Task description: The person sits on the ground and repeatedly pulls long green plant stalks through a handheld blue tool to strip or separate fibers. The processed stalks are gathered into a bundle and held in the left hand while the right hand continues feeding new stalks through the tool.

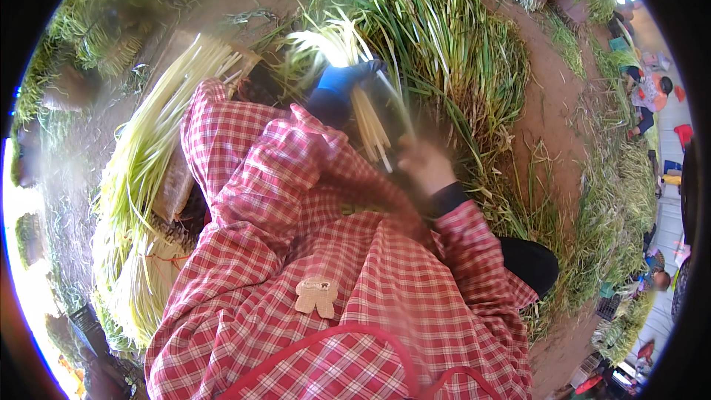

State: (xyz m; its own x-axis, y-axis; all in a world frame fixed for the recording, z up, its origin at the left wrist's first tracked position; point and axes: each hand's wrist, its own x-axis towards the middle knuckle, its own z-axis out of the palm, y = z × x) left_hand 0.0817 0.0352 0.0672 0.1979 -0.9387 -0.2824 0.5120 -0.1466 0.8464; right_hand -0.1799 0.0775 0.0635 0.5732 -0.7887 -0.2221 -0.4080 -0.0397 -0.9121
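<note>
A blue glove covers my left hand (347, 79), which is shut around a bunch of pale leafy stalks (369, 116); their white ends point down towards my apron. Bare and blurred by motion, my right hand (426, 164) is just right of those ends, its fingers towards a pale stalk (401, 103) that slants down from the gloved hand. Whether it grips that stalk I cannot tell. Beyond both hands lies a large heap of green long-leaved stalks (444, 39). To the left, pale yellow-green stalks (150, 122) lie in a long pile.
A bundle of pale stalks with an orange tie (147, 283) lies at the lower left. Loose leaves (611, 200) cover the ground at the right. More green heaps (111, 16) stand at the upper left. Other people (650, 94) are at the far right, apart from me.
</note>
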